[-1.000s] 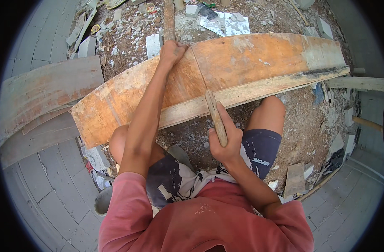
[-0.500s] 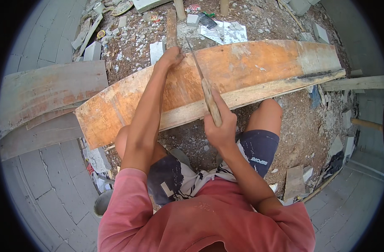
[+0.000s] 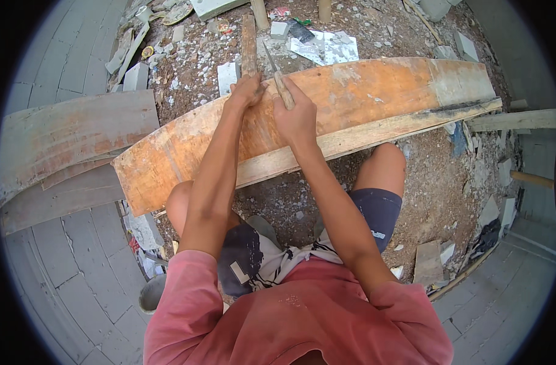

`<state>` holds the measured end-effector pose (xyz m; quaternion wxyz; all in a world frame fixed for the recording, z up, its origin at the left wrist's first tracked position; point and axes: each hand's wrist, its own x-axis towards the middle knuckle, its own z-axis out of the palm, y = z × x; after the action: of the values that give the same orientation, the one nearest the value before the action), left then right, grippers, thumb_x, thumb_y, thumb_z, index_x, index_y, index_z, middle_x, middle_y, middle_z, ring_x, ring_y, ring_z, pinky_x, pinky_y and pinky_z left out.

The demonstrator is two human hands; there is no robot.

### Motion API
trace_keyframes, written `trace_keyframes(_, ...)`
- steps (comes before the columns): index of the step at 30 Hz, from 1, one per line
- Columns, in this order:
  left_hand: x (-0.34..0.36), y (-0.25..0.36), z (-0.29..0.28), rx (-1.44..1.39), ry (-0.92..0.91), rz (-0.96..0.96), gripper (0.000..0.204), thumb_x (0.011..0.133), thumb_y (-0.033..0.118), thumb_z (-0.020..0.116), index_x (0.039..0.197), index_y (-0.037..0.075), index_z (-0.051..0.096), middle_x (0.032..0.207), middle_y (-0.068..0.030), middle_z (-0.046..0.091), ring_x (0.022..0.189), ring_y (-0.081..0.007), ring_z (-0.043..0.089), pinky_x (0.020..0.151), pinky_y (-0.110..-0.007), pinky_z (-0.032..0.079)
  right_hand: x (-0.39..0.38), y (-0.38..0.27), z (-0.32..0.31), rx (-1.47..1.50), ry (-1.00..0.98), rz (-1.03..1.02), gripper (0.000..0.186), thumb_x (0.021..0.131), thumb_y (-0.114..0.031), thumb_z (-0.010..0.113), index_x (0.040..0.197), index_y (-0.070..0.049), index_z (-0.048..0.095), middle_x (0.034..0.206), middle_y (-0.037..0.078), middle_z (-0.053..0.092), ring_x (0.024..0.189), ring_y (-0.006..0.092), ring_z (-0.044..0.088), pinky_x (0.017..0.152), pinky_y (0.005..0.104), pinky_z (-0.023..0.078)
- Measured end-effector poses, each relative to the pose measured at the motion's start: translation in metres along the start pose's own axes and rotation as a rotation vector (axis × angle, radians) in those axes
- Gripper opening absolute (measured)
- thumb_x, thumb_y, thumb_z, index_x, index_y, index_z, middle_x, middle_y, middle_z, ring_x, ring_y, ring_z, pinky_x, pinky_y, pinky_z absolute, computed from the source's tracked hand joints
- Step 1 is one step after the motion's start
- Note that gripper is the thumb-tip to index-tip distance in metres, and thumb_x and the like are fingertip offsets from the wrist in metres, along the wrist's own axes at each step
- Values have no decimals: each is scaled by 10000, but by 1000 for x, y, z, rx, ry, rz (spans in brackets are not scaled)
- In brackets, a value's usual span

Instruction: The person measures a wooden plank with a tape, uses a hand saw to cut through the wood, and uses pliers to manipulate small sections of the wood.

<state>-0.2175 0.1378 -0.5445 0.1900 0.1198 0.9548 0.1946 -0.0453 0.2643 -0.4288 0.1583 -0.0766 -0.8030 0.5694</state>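
Note:
A long curved orange plywood board (image 3: 345, 97), with a pale batten (image 3: 357, 134) along its near edge, lies across in front of me above my knees. My left hand (image 3: 246, 92) is closed on the board's far edge, beside a narrow weathered stick (image 3: 248, 42) that extends beyond it. My right hand (image 3: 295, 115) grips the wooden handle (image 3: 284, 88) of a thin, tapered hand saw just right of my left hand; its narrow blade (image 3: 270, 58) points away over the far edge. Part of that handle is hidden by my fingers.
Grey curved boards (image 3: 65, 140) lie at the left. Rubble covers the ground (image 3: 442, 201), with pale blocks (image 3: 466, 47), broken white sheets (image 3: 339, 48) and upright posts (image 3: 323, 9) beyond the board. A grey bucket (image 3: 151, 295) is at lower left; a plank (image 3: 521, 120) juts out at right.
My right hand and the saw have moved away from me, up over the board toward its far edge and my left hand. My left hand has stayed at the edge, shifting only slightly.

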Motion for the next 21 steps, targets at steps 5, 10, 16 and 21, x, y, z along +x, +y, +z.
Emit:
trace_keyframes(5, -12, -33, 3, -217, 104, 12, 332, 916, 321, 619, 1082, 34, 618, 949, -183, 683, 933, -334, 649, 829, -417, 471, -106, -7, -44, 70, -26, -62, 416, 888, -118, 552, 1255, 78, 563, 1079, 317, 640, 942, 427, 663, 805, 390, 520)
trace_keyframes(10, -10, 12, 0, -265, 124, -21, 349, 875, 317, 683, 996, -10, 679, 938, -195, 705, 902, -292, 676, 821, -383, 487, -1, 8, -4, -31, 56, -24, 418, 876, -75, 553, 1263, 81, 556, 1139, 303, 631, 1037, 370, 663, 864, 359, 508)
trace_keyframes(16, -18, -45, 8, -305, 251, -37, 316, 859, 326, 702, 944, 22, 710, 859, -165, 711, 776, -254, 675, 738, -381, 503, -119, -21, -55, 58, -83, -65, 402, 883, -86, 558, 1244, 90, 566, 1123, 327, 623, 994, 344, 680, 837, 358, 516)
trace_keyframes(21, -9, 11, 7, -301, 198, -22, 296, 861, 313, 701, 941, 29, 714, 851, -148, 714, 774, -248, 675, 728, -375, 502, -22, 20, -10, -97, 75, -212, 416, 881, -108, 570, 1244, 94, 562, 1039, 313, 655, 900, 363, 699, 772, 344, 529)
